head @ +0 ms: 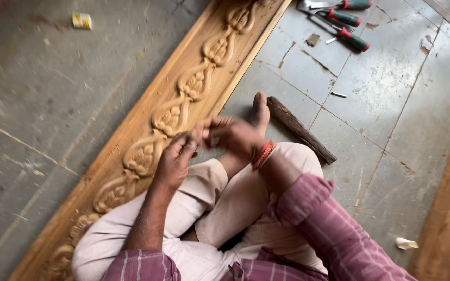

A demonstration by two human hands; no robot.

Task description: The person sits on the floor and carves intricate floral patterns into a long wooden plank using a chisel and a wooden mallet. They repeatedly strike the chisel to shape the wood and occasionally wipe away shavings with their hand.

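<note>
Sitting cross-legged on floor [53, 104]. Left hand [175, 161] and right hand [233, 136] meet just above the carved wooden panel [183, 99], fingers [204, 130] bunched together; whether they pinch anything, cannot tell. Panel runs diagonally under the left knee. Red-handled chisels [347, 21] well apart.

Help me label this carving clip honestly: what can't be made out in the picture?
- Head view: whether the left hand or right hand holds anything; fingers overlap and blur.
- Carved plank: both ends cut off by the top and bottom edges.
- Red-handled tools: tips too small and partly cut off at the top edge.
- Small white thing on the floor: too small to identify.
</note>
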